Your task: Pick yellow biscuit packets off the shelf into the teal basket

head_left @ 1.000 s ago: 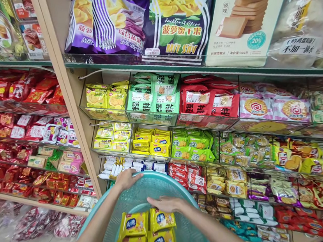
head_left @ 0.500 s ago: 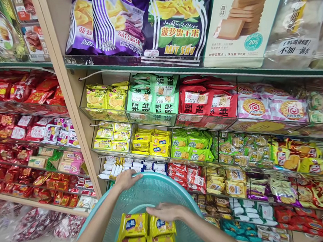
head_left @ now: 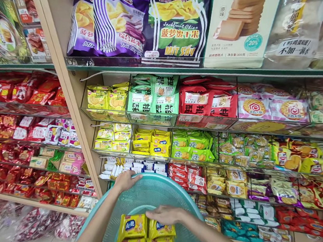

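Note:
At the bottom centre sits a round teal plastic basket (head_left: pixel 171 187) with mesh walls. My left hand (head_left: pixel 126 180) is closed around its far left rim. Inside lie several yellow snack packets (head_left: pixel 132 227) with blue labels, laid in rows. My right hand (head_left: pixel 166 214) reaches in from the right, fingers stretched out flat at the far upper edge of the packets. Its palm side is hidden, so whether it presses on them I cannot make out.
Behind the basket rises a shelf unit with glass-fronted bins, holding green packets (head_left: pixel 192 146) and similar yellow packets (head_left: pixel 160 144). Large purple chip bags (head_left: pixel 118 17) stand on the top shelf. A wooden upright (head_left: pixel 64 97) divides the unit. Clear plastic bags (head_left: pixel 37 223) lie at lower left.
The view has shifted very slightly. Both hands and the packets in the basket stay nearly where they were.

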